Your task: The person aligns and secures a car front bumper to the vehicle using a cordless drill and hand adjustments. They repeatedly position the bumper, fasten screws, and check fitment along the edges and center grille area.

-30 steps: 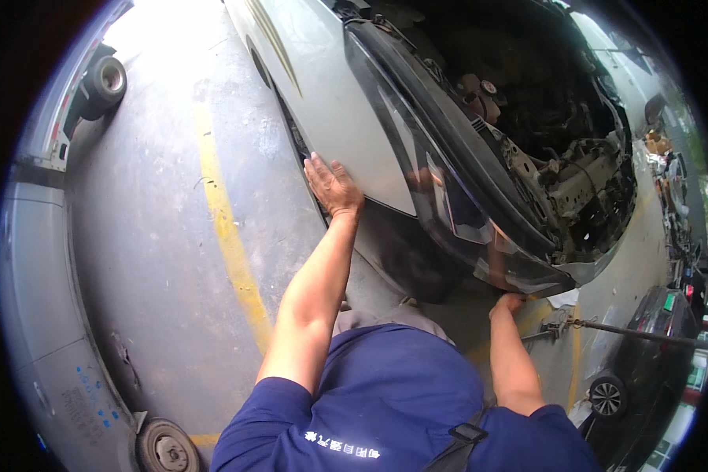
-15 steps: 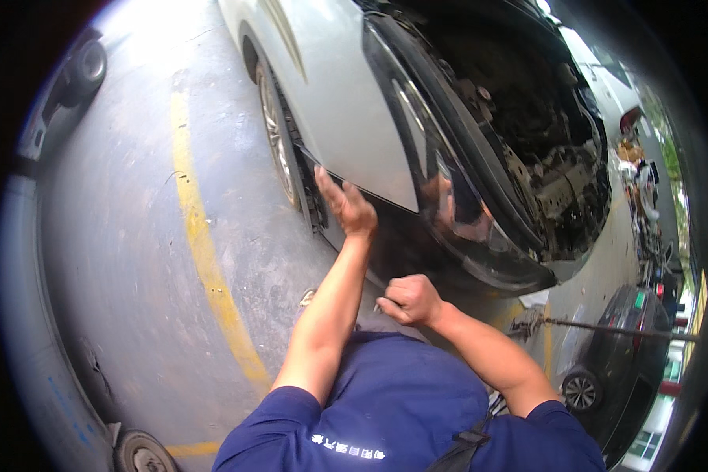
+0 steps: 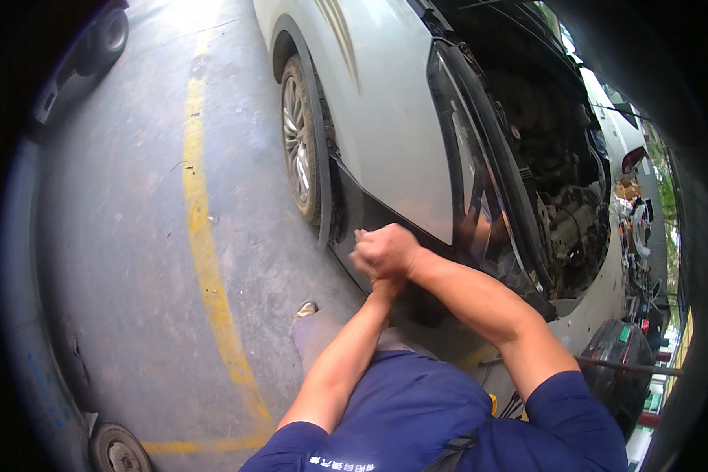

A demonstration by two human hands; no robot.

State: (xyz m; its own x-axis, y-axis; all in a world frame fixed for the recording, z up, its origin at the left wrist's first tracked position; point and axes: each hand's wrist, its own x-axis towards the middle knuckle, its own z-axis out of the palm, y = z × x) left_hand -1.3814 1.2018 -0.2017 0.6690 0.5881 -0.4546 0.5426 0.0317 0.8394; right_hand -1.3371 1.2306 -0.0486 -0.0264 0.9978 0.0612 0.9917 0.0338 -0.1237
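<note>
Bordering pale car [image 3: 393, 118], yellow-lined grey floor [image 3: 126, 267]

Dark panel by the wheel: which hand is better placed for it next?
Right hand, likely: it appears uppermost and nearer the wheel-side end of the dark panel; the left hand is mostly hidden beneath it.

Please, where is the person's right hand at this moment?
In the head view, the right hand is near the middle, over the far end of the left forearm, right of the pale car's front wheel.

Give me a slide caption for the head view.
Right hand overlapping left hand near a silver car, its engine bay exposed.
</note>
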